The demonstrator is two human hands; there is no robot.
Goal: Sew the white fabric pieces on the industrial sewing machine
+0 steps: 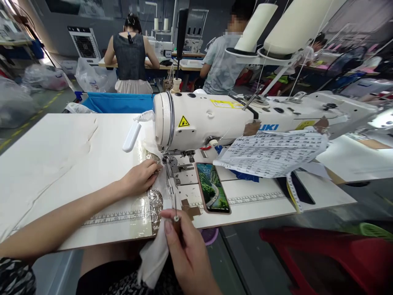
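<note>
My left hand (141,177) lies beside the presser foot (167,159) of a white sewing machine (196,119). Its fingers are curled together on the edge of a white fabric strip (155,254); the fingertips are partly hidden. From the presser foot the strip runs toward me and hangs over the table's front edge. Closed around the brown handle of an awl (176,221) is my right hand (192,250). The awl's thin metal shaft points up toward the machine's foot, and the strip passes beside my right thumb and index finger.
A phone (213,188) lies right of the foot. A handwritten sheet (273,153) hangs from the machine; a tape measure (293,192) drapes over the table edge. Thread cones (256,26) stand above. A blue cloth bin (119,102) sits behind the table, a red chair (325,254) at right.
</note>
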